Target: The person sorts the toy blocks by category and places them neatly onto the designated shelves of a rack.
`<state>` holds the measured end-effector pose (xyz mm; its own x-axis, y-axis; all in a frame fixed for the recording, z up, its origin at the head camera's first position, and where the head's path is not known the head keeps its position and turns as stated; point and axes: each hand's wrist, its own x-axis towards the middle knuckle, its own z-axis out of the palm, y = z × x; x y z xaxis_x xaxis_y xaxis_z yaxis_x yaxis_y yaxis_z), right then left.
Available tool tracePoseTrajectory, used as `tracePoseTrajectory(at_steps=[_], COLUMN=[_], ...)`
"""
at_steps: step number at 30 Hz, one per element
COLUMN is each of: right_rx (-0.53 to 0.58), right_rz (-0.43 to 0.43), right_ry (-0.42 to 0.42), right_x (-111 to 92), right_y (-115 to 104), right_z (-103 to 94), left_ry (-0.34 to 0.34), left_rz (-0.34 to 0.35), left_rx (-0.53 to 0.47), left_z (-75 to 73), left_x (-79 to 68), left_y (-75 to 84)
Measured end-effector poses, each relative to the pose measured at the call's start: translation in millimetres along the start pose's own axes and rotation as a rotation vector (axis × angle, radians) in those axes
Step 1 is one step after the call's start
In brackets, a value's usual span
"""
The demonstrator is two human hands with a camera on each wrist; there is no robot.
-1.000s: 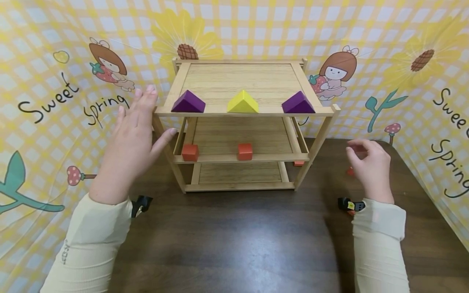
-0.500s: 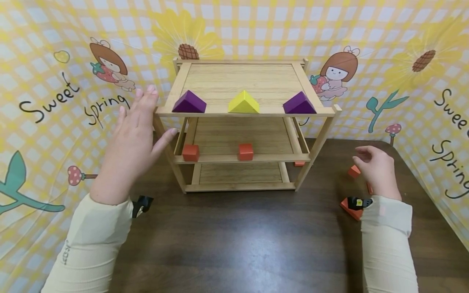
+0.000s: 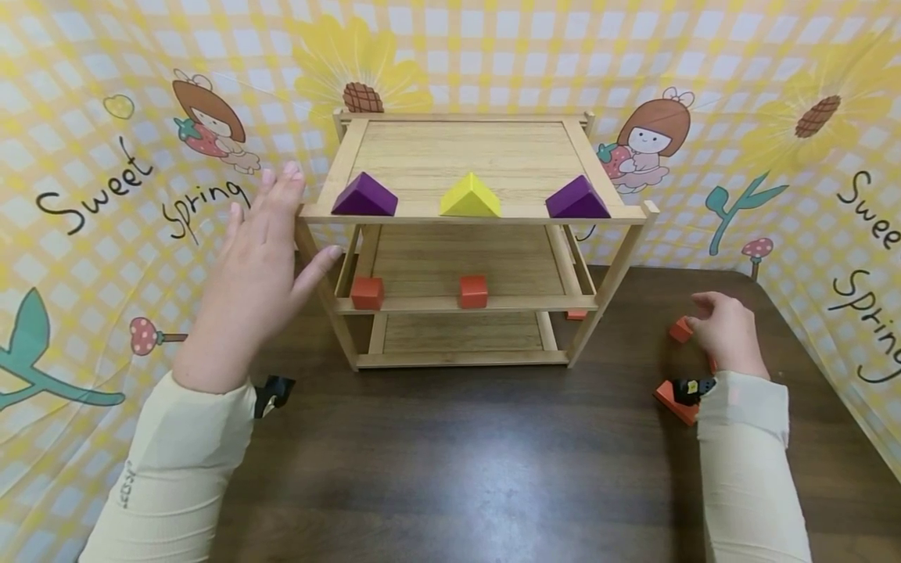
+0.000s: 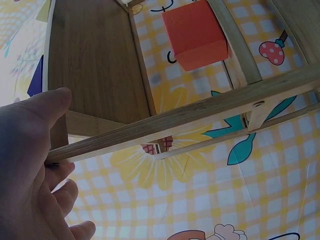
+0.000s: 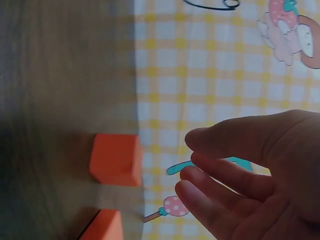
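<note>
Head: left hand (image 3: pixel 249 258) holds rack (image 3: pixel 461 145) (three prisms (image 3: pixel 470 199), two cubes (image 3: pixel 474 292)).

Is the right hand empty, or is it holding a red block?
Empty: the right wrist view shows the right hand with no block between thumb and fingers; a red block sits apart from it.

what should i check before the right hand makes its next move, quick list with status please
1. Right hand free: ok, it holds nothing.
2. Loose red block grasped: not ok, it sits on the table.
3. Left hand at the rack's front left post: ok, thumb and fingers lie either side.
4. Firmness of that contact: cannot tell.
5. Left red cube and centre red cube on the middle tier: ok, both at its front edge.
6. Right front of that tier open: ok, no block there.
</note>
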<state>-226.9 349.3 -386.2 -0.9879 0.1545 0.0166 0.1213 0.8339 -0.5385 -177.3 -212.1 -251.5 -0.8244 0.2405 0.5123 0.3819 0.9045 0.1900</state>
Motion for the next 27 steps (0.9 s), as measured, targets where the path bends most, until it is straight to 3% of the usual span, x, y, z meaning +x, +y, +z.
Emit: tracePoseTrajectory(at_steps=[27], right_rx=[-0.082], right_rz=[0.044], right_ry=[-0.044], right_x=[11], right_y=[15], right_z=[13.6], left_ry=[-0.002], left_rz=[-0.004], left_rx=[-0.001], left_z=[0.7], left_x=[1.9], left_y=[-0.7])
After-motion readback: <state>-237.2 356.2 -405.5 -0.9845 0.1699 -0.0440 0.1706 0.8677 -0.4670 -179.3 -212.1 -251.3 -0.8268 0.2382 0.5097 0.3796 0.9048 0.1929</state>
